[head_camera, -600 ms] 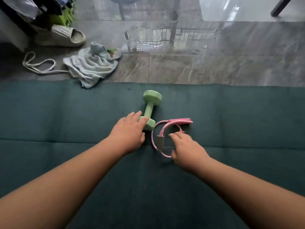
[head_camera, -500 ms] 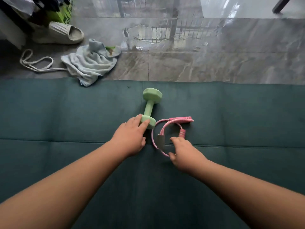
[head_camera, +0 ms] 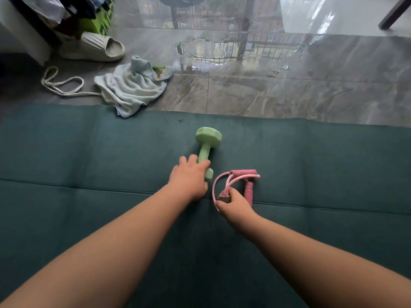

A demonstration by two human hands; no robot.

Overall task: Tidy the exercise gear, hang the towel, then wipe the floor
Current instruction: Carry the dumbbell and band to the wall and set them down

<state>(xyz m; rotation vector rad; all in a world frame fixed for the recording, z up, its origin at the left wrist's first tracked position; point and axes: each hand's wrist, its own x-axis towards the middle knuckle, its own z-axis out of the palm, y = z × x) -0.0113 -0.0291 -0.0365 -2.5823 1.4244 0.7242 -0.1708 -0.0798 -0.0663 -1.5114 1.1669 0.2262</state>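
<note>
1. Head view, nearest: your right hand (head_camera: 236, 204) has its thumb and fingers curled round the grey joining block of the pink looped rubber resistance band with foam handles (head_camera: 235, 183), which lies on the dark teal fabric mat (head_camera: 89, 152). Risk: lifted by the block alone, the loops and handles will likely dangle and may snag the weight beside them.
2. Your left hand (head_camera: 189, 178) covers the near end of the pale green dumbbell (head_camera: 205, 147), fingers bent over its handle; whether the grip is closed underneath, you cannot tell. Risk: a partial hold could let it roll or drop onto the mat.
3. Beyond the mat edge: crumpled pale blue towel (head_camera: 131, 85) on the grey marbled tile floor (head_camera: 289, 96), a white cord (head_camera: 60, 83) beside it.
4. Wet puddle (head_camera: 222, 52) on the tiles; slipping is a likely hazard when you stand.
5. Beige ribbed slipper (head_camera: 97, 46), far left.
6. Containers: a green box (head_camera: 100, 21), far left, contents not visible.
</note>
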